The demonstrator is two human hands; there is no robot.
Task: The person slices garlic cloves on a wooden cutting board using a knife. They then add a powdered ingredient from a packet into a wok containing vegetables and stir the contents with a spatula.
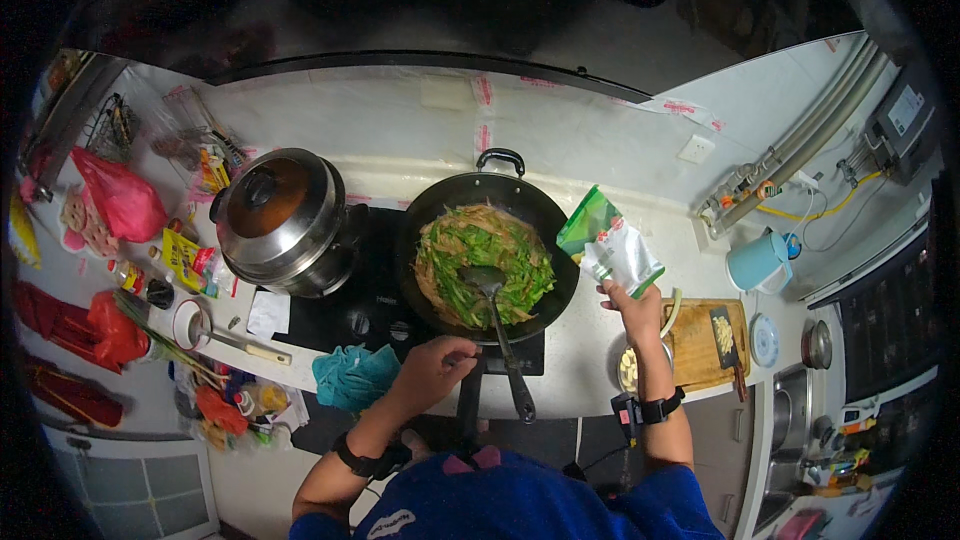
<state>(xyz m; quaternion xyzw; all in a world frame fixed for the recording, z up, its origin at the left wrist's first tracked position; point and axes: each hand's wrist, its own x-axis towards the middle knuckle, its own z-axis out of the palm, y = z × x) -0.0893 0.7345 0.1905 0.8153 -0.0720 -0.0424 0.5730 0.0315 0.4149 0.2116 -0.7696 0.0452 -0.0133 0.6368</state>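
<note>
A green and white plastic packet (pixel 619 251) is gripped in my right hand (pixel 634 311), tilted over the counter just right of the wok. My left hand (pixel 439 369) hovers at the wok's near edge, close to its long handle (pixel 469 397). Its fingers are curled, and whether they pinch anything is hidden. The black wok (pixel 564 270) sits on the cooktop with sliced green vegetables and paler strips (pixel 480 262) inside. A metal spatula (pixel 504 345) rests in the food, its handle leaning over the near rim. Neither hand touches the spatula.
A lidded steel pot (pixel 281 221) stands left on the black cooktop (pixel 382 255). A teal cloth (pixel 356 377) lies at the front edge. Rightward are a bowl of pale slices (pixel 628 371), a cutting board (pixel 686 345) bearing a cleaver (pixel 726 341), and a blue kettle (pixel 757 262).
</note>
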